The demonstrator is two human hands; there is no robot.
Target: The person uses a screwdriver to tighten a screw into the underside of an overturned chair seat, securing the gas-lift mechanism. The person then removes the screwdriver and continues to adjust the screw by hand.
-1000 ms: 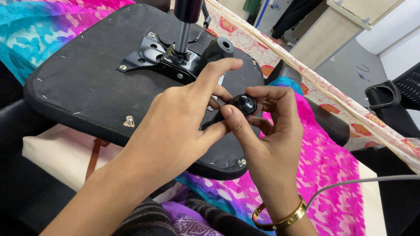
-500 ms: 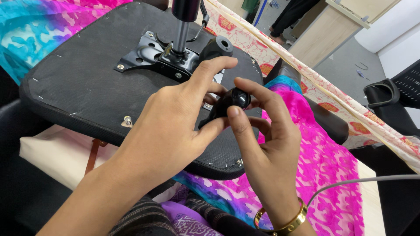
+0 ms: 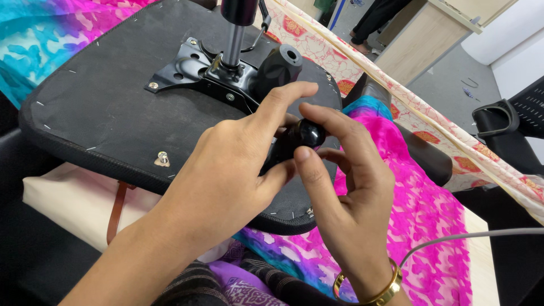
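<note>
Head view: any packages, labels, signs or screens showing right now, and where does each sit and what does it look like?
None: no package, label, sign or screen shows.
Left hand and right hand: both grip a glossy black knob.
Seat base: black, upturned, with a black metal plate bolted on.

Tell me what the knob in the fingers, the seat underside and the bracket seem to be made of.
Knob: glossy black, likely hard plastic, judging by its sharp highlight. Seat underside: matte black woven fabric, stapled along the edge. Bracket: probably black-painted metal, thin plate with bolt heads. Both the left hand and right hand pinch the knob.
</note>
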